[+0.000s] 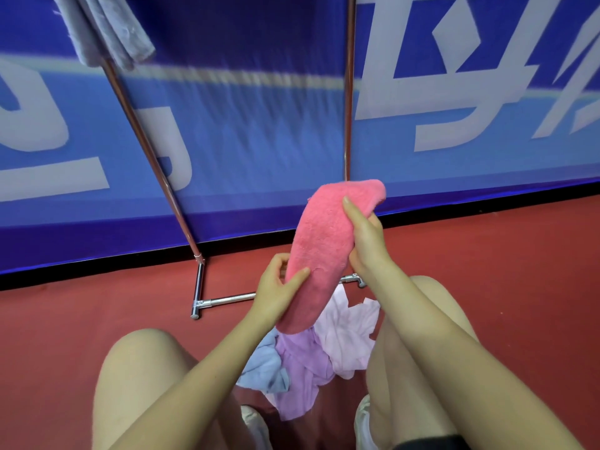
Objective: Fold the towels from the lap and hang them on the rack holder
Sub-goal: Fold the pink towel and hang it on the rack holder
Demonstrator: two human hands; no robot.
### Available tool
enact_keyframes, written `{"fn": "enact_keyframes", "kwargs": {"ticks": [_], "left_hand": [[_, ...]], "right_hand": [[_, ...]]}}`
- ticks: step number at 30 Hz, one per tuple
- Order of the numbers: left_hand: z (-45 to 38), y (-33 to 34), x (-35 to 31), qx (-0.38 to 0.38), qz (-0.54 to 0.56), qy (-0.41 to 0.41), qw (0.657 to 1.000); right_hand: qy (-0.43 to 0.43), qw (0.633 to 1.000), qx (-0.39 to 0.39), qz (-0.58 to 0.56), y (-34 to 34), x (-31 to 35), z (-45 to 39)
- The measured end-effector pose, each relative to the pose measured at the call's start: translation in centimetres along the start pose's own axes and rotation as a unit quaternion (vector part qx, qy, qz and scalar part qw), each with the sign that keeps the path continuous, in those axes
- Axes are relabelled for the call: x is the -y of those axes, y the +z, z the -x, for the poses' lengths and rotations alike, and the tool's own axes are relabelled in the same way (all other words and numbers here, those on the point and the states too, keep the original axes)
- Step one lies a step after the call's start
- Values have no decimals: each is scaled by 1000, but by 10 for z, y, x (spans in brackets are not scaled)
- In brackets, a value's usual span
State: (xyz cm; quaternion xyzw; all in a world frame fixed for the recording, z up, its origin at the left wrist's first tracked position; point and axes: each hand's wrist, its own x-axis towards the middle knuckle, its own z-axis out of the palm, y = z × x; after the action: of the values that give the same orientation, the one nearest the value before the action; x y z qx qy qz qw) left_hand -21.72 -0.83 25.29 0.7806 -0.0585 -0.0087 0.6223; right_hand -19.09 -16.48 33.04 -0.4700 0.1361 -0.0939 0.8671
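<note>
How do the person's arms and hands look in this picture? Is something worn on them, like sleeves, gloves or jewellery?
Both forearms are bare right up to the picture's lower edge; no sleeves show. The left hand and the right hand have no gloves, and no rings, watch or bracelet are visible. The fingernails are short, with no visible coloured polish. No markings show on either arm.

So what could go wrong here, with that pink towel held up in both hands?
The pink towel is a loose roll held only by the left hand and right hand; it may unfold on the way to the rack. The unfolded towels between the knees could slip to the floor.
</note>
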Motion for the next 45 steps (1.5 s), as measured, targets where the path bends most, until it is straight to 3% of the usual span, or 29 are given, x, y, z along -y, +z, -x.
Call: {"fn": "enact_keyframes", "kwargs": {"ticks": [6, 11, 19, 24, 29, 32, 37, 42, 45], "left_hand": [[10, -2, 11, 98, 4, -61, 993], [13, -3, 24, 124, 14, -87, 988], [7, 2, 28, 40, 144, -259, 954], [18, -2, 36, 153, 50, -201, 966], [17, -8, 48, 226, -18, -263, 938], [11, -18, 40, 190, -30, -252, 948], [-17, -38, -35, 66, 138, -192, 969], [-32, -49, -132, 100, 265, -107, 953], [-41, -51, -172, 59, 304, -90, 947]], "right_hand": [[51, 997, 11, -55, -1, 1, 1], [83, 991, 26, -100, -4, 7, -1], [86, 987, 69, -113, -9, 10, -4], [40, 995, 15, -89, -12, 19, -11], [-14, 1000, 14, -3, -6, 39, -12], [-53, 990, 59, 114, 8, 50, -6], [-107, 951, 147, 252, 38, 70, 2], [-99, 910, 247, 318, 79, 86, 8], [-105, 912, 244, 314, 102, 94, 9]]}}
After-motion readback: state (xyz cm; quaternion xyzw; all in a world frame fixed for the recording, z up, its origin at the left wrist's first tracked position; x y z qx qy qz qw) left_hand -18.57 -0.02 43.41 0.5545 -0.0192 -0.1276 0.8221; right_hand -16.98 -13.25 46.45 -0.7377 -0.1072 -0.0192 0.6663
